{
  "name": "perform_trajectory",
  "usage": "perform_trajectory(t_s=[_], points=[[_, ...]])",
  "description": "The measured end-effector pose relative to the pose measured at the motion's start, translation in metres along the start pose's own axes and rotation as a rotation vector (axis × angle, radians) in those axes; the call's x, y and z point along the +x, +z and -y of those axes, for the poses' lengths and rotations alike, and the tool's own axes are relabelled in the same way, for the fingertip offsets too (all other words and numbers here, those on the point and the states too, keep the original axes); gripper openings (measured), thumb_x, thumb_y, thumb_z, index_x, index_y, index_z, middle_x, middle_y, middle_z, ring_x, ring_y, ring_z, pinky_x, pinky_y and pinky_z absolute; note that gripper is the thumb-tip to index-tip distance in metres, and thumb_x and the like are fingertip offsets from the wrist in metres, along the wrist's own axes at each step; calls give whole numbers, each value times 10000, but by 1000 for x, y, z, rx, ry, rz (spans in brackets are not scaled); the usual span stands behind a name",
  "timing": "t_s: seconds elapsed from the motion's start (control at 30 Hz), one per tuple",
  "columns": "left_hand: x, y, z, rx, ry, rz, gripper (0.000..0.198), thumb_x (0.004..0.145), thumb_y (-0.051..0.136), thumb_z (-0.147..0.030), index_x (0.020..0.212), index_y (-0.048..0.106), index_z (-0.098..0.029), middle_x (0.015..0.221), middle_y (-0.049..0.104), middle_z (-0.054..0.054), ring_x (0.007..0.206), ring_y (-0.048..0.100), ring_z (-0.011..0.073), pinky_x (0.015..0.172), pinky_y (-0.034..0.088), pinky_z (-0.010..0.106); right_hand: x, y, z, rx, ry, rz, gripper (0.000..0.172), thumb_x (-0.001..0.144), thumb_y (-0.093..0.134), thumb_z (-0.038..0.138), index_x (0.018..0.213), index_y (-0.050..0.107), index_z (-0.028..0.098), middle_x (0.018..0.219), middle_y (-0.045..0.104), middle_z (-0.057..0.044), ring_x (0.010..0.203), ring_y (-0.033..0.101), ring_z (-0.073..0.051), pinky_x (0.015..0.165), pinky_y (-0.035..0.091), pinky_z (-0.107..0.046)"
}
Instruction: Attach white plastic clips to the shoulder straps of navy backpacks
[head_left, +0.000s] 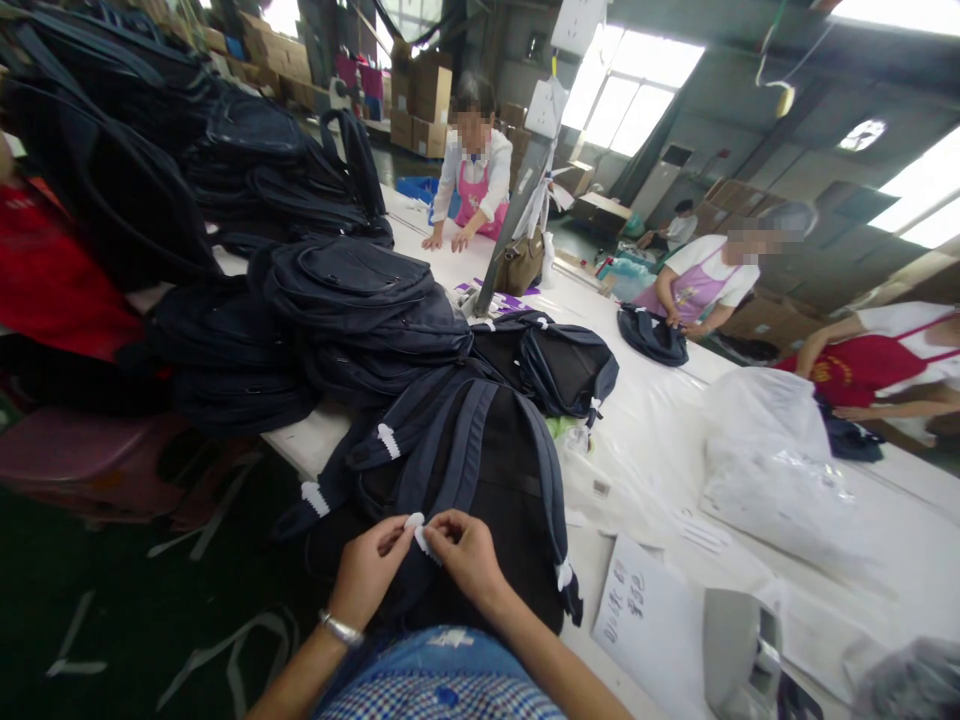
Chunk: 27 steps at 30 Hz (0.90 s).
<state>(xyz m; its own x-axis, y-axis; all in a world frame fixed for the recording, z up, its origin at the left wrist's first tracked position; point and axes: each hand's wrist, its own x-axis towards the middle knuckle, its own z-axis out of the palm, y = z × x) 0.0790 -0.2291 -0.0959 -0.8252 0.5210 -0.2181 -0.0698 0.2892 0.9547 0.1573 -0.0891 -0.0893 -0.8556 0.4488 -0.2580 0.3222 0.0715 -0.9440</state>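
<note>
A dark navy backpack (514, 470) lies on the table edge right in front of me, its shoulder straps facing up. Both hands meet over a strap near its lower part. My left hand (373, 568) pinches one end of a small white strip (418, 530). The fingertips of my right hand (466, 555) are closed on its other side. Similar white pieces are wrapped on other straps, such as one white wrap (388, 440) to the upper left and another white wrap (564, 573) at the right edge.
Stacked navy backpacks (352, 290) rise on the left, and another backpack (566, 360) lies just beyond mine. A clear plastic bag (780, 450), a handwritten sheet (637, 610) and a grey device (739, 650) are on the right. Several co-workers stand around the table; one person (480, 185) leans on it.
</note>
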Motion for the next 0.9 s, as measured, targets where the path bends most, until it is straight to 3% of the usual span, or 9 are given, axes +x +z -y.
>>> perform_trajectory(t_s=[0.3, 0.47, 0.7, 0.9], points=[[-11, 4, 8, 279, 192, -81, 274, 847, 559, -394, 1040, 682, -244, 1018, 737, 26, 924, 693, 210, 839, 544, 274, -3, 6, 0, -27, -8, -77, 138, 760, 616, 285, 741, 645, 151, 611, 576, 10, 515, 450, -86, 484, 334, -192], [-17, 3, 5, 376, 311, -56, 259, 861, 545, -364, 1057, 685, -267, 1088, 717, 10, 997, 667, 200, 921, 494, 267, -5, 5, -3, 88, -42, -20, 158, 792, 610, 309, 800, 640, 153, 665, 596, 1, 559, 492, -96, 520, 366, -198], [-6, -7, -8, 203, 74, -2, 320, 867, 515, -424, 1102, 629, -237, 967, 743, 30, 921, 685, 212, 807, 525, 285, -6, 4, 0, 85, -151, -34, 117, 797, 618, 244, 894, 573, 196, 658, 583, 40, 579, 521, -102, 555, 398, -200], [1, -9, -13, 154, 50, 108, 332, 795, 609, -462, 1019, 661, -223, 964, 738, 45, 913, 684, 225, 793, 539, 302, -6, 2, 3, -85, -235, -14, 200, 828, 556, 170, 1015, 524, 231, 706, 624, 43, 628, 590, -122, 610, 441, -214]])
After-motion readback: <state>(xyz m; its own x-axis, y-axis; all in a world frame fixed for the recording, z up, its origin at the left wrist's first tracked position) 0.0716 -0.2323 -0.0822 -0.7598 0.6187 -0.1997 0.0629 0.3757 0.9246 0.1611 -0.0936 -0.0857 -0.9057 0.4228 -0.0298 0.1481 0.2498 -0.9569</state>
